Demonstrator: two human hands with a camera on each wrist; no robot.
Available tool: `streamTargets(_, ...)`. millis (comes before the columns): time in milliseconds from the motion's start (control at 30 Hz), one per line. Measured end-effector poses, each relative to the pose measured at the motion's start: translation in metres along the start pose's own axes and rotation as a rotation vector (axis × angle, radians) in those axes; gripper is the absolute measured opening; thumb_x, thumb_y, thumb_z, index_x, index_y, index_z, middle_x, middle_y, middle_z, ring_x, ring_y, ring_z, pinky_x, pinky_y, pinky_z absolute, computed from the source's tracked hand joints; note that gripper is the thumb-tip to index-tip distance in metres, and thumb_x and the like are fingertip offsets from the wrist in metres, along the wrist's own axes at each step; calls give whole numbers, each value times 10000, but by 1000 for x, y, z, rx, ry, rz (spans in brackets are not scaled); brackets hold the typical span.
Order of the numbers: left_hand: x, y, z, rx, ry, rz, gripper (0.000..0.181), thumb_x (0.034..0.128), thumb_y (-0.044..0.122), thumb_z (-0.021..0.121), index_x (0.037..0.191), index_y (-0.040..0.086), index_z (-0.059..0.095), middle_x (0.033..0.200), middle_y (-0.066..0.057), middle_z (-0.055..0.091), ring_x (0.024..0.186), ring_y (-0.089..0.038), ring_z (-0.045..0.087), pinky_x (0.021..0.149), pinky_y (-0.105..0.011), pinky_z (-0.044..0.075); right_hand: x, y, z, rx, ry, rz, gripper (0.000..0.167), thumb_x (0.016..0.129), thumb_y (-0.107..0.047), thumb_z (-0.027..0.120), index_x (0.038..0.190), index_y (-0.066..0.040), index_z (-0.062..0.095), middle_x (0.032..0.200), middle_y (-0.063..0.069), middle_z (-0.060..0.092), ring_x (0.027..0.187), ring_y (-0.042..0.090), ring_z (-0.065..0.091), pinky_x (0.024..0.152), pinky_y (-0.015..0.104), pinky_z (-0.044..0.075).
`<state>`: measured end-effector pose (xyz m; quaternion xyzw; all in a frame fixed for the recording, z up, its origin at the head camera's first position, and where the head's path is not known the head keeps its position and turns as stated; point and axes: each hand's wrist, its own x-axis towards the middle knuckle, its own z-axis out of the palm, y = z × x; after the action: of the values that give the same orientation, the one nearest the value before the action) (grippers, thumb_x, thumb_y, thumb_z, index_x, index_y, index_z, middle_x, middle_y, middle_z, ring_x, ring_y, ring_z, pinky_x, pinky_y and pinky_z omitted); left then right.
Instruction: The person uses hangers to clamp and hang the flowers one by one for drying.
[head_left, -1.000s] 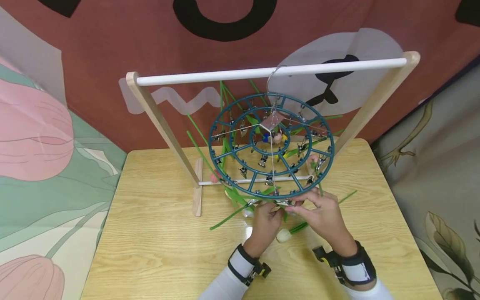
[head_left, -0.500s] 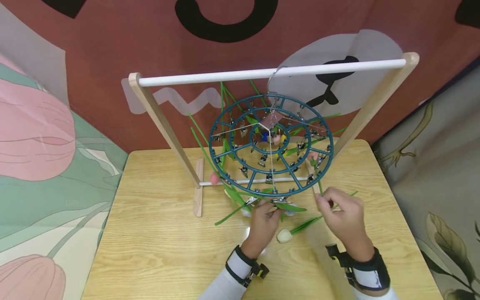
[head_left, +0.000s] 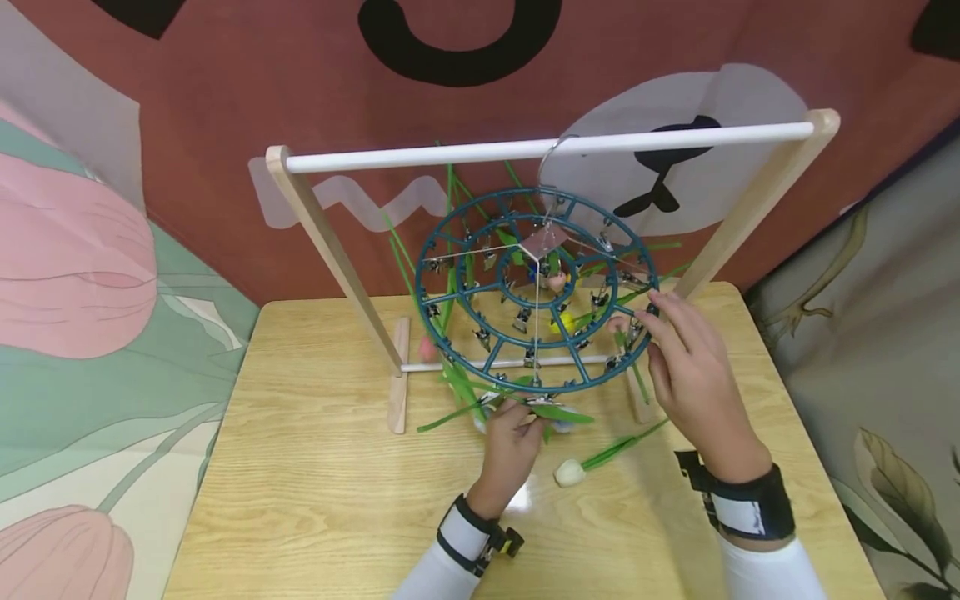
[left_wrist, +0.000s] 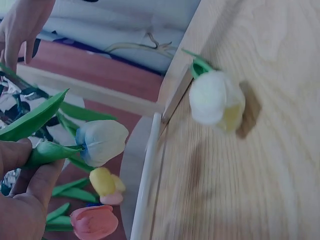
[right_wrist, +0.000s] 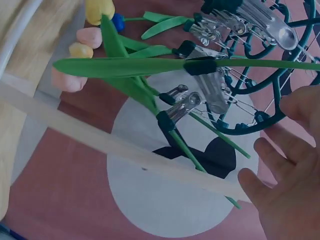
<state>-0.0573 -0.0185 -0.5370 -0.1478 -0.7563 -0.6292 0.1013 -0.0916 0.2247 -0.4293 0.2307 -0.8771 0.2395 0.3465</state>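
Observation:
My left hand (head_left: 507, 454) pinches the green stem of a white tulip with a bluish base (left_wrist: 102, 142), just below the front rim of a round teal clip hanger (head_left: 480, 367). Metal clips (right_wrist: 205, 85) hang from the hanger's rings, several gripping tulip stems and leaves. At the rim's right side, the fingers of my right hand (head_left: 697, 379) are fairly straight and touch the ring; its thumb stands apart from it. Another white tulip (head_left: 570, 473) lies on the table, close to the left hand.
The hanger's hook hangs on the white bar (head_left: 420, 155) of a wooden stand (head_left: 757, 204). A lower white rod (head_left: 510, 363) joins its feet on the wooden table (head_left: 300, 483). Pink (left_wrist: 95, 222) and yellow tulips (left_wrist: 102, 181) hang below the rings. A printed cloth (head_left: 247, 67) stands behind.
My right hand has left the clip beside the left hand, drawn back right, then risen to the hanger's right rim. The hanger has shifted slightly left, and the left hand with its tulip too.

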Motion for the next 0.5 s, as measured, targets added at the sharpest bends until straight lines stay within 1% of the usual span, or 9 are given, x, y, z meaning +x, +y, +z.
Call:
streamTargets(67,0,-1,-4,14,12,5,241,878,-135,699,1079,-19,765,1108,-154,723,1012,-282,731,762,-251,643,1,-2,1,13,6,-23,370,1097,-151,419,1279,71,651,1357,286,621,1298,490,551,1172,583,410)
streamTargets(167,1,-2,-11,23,27,-1,242,877,-139,695,1075,-18,764,1088,-145,721,993,-290,736,759,-253,645,-1,-6,2,29,15,-42,352,1085,-128,431,1236,80,673,1278,275,664,1268,495,563,1188,535,407)
streamTargets(333,1,-4,-21,17,33,-60,219,878,-140,686,1052,-32,763,1050,-143,702,991,-281,735,788,-252,639,-6,-15,5,71,45,-75,341,1083,-111,439,1156,73,716,1162,247,709,1208,488,598,1214,435,394)
streamTargets(433,1,-4,-26,2,48,-84,223,878,-146,677,1056,-36,756,1059,-138,699,998,-283,732,809,-263,638,-8,-21,7,84,68,-113,337,1081,-103,442,1110,73,728,1093,237,718,1145,480,629,1191,395,413)
streamTargets(500,1,-4,-29,-11,60,-91,206,884,-142,674,1050,-44,747,1061,-143,695,1006,-289,729,819,-273,638,-9,-26,8,93,91,-141,330,1074,-90,447,1091,75,732,1059,237,719,1091,479,649,1144,405,447)
